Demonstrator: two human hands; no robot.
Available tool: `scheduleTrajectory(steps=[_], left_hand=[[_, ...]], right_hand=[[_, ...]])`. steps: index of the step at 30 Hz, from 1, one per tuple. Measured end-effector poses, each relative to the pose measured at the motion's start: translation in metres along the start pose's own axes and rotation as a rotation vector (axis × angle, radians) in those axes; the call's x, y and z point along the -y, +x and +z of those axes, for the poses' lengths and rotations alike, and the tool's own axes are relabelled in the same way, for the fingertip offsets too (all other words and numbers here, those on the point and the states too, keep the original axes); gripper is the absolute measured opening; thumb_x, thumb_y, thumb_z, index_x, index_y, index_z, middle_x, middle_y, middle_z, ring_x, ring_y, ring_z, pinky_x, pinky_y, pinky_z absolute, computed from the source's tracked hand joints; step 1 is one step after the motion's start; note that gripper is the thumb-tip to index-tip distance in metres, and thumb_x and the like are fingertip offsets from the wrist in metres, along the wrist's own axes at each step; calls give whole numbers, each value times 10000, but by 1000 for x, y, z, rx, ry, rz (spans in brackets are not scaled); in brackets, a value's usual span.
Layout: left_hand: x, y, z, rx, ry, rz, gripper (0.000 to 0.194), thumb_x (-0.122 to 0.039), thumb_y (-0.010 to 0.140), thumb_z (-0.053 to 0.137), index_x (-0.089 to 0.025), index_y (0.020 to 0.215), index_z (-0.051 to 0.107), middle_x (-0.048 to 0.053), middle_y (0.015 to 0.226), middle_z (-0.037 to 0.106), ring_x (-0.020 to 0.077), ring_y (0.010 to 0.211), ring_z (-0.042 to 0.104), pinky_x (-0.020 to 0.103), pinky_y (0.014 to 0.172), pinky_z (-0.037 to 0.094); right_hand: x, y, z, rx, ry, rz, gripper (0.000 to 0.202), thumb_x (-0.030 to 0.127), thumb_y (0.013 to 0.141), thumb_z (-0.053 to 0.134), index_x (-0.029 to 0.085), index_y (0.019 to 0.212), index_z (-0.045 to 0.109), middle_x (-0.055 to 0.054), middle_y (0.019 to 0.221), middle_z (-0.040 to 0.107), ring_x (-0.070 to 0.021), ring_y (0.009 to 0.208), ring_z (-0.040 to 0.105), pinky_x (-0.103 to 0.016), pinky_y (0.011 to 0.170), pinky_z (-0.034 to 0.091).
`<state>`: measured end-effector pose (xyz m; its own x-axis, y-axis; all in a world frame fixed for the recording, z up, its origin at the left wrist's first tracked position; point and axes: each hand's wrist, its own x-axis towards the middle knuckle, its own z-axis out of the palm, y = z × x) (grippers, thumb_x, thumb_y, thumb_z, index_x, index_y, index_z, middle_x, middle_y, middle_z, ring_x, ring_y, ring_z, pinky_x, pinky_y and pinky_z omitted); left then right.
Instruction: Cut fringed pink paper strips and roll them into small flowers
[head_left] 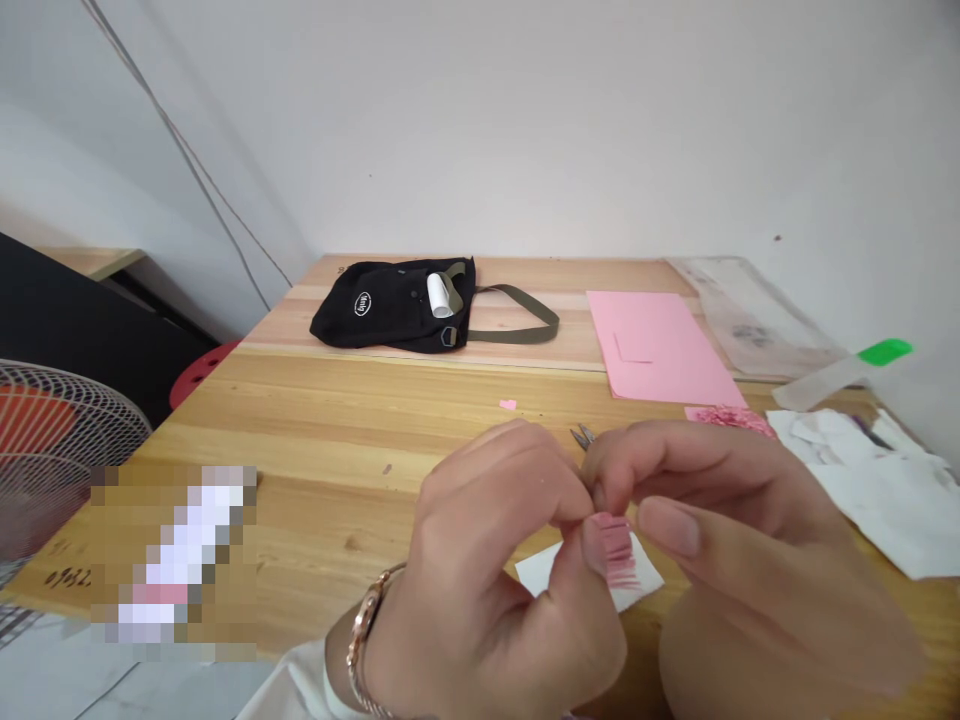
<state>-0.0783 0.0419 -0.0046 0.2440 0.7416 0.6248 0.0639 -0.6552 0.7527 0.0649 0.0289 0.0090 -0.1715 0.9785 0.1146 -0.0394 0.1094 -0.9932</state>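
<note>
A small strip of pink paper point(616, 550), cut into a fringe along one side, is pinched between the thumb and forefinger of my left hand point(517, 560). My right hand point(735, 530) meets it at the strip's upper end, fingers curled against the paper and thumb close beside it. Exactly where the right fingertips grip is partly hidden. Under the hands lies a white piece of paper point(540, 568). Pointed metal tips point(583, 437), like those of scissors, poke out behind my hands; the rest is covered.
A black bag point(397, 315) lies toward the back of the wooden table. Pink sheets point(660, 345), a pink fringed bundle point(731, 418), white tissues point(892, 500) and a green-ended clear strip point(847, 372) are at right. A pink scrap point(508, 404) lies mid-table; a fan point(60, 450) stands left.
</note>
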Motion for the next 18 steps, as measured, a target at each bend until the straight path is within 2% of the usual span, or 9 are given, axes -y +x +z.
scheduleTrajectory(steps=[4, 13, 16, 18], left_hand=[[0, 0, 0, -1, 29, 7, 182, -52, 733, 497, -158, 586, 481, -2, 534, 486, 94, 507, 434, 254, 473, 362], [2, 0, 0, 3, 17, 1, 177, -37, 717, 490, -155, 585, 489, -4, 528, 503, 92, 515, 436, 250, 482, 363], [2, 1, -1, 14, 17, 8, 171, -41, 712, 495, -156, 587, 479, -4, 533, 510, 89, 515, 443, 245, 484, 380], [2, -1, 0, 11, 18, 20, 161, -55, 711, 511, -159, 595, 472, -6, 554, 525, 84, 518, 459, 235, 491, 407]], right_hand=[[-1, 0, 1, -42, -6, 3, 172, 363, 746, 675, 223, 647, 654, -22, 566, 601, -143, 499, 550, -269, 437, 495], [-2, 2, 1, -30, 38, 42, 159, 307, 739, 683, 213, 616, 646, -2, 527, 583, -119, 491, 538, -237, 447, 483], [3, -2, 4, -20, 54, 78, 124, 289, 741, 683, 223, 639, 658, -6, 556, 608, -126, 504, 559, -236, 455, 487], [-2, -9, 1, -25, 72, 113, 100, 298, 763, 662, 239, 682, 663, -7, 587, 627, -138, 524, 582, -243, 473, 499]])
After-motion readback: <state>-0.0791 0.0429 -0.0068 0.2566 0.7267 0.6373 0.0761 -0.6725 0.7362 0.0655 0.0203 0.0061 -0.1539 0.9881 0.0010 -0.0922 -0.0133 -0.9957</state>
